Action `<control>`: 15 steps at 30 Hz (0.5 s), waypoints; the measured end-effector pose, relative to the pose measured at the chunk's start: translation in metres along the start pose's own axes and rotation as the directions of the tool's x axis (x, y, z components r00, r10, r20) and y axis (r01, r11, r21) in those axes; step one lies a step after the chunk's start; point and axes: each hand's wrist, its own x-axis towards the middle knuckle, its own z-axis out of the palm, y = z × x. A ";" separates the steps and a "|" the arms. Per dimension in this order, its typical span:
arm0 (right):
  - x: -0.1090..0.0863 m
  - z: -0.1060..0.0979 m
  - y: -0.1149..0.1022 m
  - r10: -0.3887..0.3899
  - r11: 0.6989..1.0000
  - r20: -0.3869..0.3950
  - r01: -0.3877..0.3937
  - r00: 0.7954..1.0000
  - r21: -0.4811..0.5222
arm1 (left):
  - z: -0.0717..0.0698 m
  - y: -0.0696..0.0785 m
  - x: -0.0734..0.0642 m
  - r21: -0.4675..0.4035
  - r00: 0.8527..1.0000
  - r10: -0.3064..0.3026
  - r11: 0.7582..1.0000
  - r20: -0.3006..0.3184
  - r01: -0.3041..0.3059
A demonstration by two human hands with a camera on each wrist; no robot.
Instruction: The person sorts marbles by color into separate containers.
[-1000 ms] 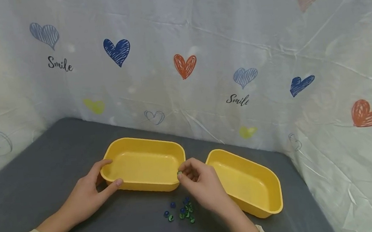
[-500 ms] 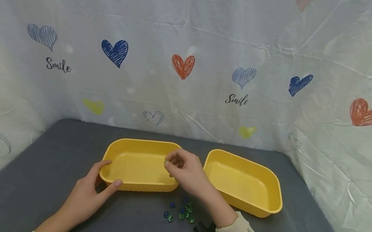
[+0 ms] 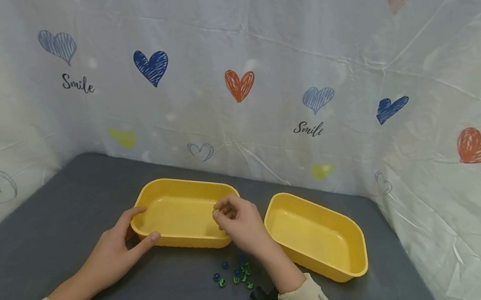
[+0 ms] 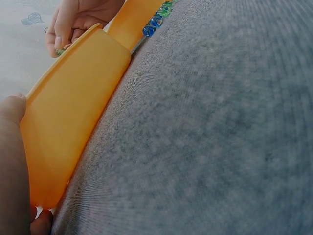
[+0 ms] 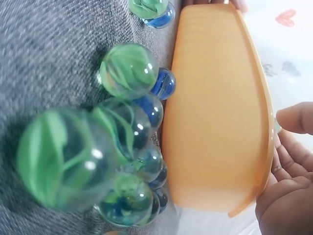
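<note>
Left hand [image 3: 111, 256] grips yellow tub [image 3: 177, 217] by one end. Right hand [image 3: 243, 225] pinches small marble [image 4: 60, 52], probably green, over other end. Loose marbles [image 5: 66, 159] nearby on table [image 3: 172, 294].

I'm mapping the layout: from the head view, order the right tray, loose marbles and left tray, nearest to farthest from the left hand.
1. Left tray: touching the left hand.
2. Loose marbles: right of that hand, outside both trays.
3. Right tray: farthest right.
</note>
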 end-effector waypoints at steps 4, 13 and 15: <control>0.000 0.000 0.001 -0.006 1.000 0.002 0.006 1.000 -0.002 | 0.000 -0.001 0.000 -0.001 1.000 0.001 1.000 -0.002 -0.001; 0.000 0.000 0.003 -0.014 0.999 -0.010 0.014 1.000 -0.035 | 0.001 -0.001 0.000 0.006 1.000 -0.005 1.000 0.000 0.005; 0.000 -0.001 0.003 -0.013 0.999 -0.007 0.013 1.000 -0.038 | 0.001 -0.001 0.000 0.015 1.000 -0.010 1.000 -0.001 0.010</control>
